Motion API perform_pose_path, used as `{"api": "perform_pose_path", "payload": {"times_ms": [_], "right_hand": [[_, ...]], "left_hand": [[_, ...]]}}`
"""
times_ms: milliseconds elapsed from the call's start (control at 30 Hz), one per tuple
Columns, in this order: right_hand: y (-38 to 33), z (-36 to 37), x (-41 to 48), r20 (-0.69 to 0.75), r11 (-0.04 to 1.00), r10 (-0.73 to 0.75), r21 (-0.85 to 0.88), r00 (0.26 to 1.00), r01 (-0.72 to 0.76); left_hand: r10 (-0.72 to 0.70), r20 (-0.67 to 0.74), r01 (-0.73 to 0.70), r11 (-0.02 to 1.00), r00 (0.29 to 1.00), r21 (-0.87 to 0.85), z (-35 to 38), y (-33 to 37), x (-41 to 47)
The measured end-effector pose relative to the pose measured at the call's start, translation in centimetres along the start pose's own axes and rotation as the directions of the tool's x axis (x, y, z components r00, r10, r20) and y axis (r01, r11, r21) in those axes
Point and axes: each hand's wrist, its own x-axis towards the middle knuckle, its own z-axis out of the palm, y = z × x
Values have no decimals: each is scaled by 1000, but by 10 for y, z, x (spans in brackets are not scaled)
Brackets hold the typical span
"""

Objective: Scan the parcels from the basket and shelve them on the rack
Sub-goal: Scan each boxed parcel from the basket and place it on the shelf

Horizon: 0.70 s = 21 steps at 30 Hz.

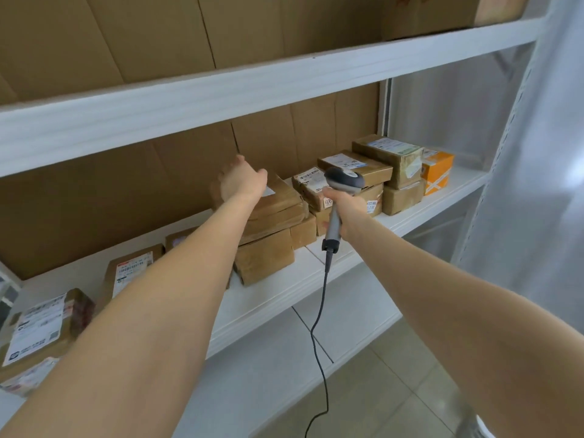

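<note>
My left hand (241, 180) reaches into the rack's middle shelf (268, 308) and rests spread on the far left end of the top brown parcel (279, 197) of a taped stack. Its fingertips are hidden behind the hand. More brown parcels (265, 257) lie under that one. My right hand (349, 213) grips the handle of a grey barcode scanner (343, 180), held upright just right of the stack, in front of other labelled parcels (311, 184). The basket is not in view.
Further right on the shelf stand stacked brown boxes (388, 153) and an orange box (437, 172). Labelled parcels (132, 270) lie at the left end. The scanner cable (319, 327) hangs toward the tiled floor. An upper shelf beam (221, 96) runs overhead; a translucent sheet (537, 184) hangs right.
</note>
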Motion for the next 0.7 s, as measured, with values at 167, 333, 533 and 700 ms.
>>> {"api": "perform_pose_path", "payload": {"times_ms": [167, 333, 533, 700], "right_hand": [[-7, -56, -15, -70, 987, -3, 160, 998, 14], [-5, -144, -31, -157, 948, 24, 317, 987, 27], [11, -272, -55, -276, 882, 39, 461, 960, 97], [32, -379, -72, -340, 789, 122, 603, 933, 116]], "left_hand": [[109, 108, -105, 994, 988, -44, 48, 63, -29], [209, 297, -202, 978, 932, -53, 100, 126, -81], [363, 394, -371, 927, 844, -59, 162, 212, -173], [414, 508, -427, 899, 755, -98, 220, 271, -264]]}}
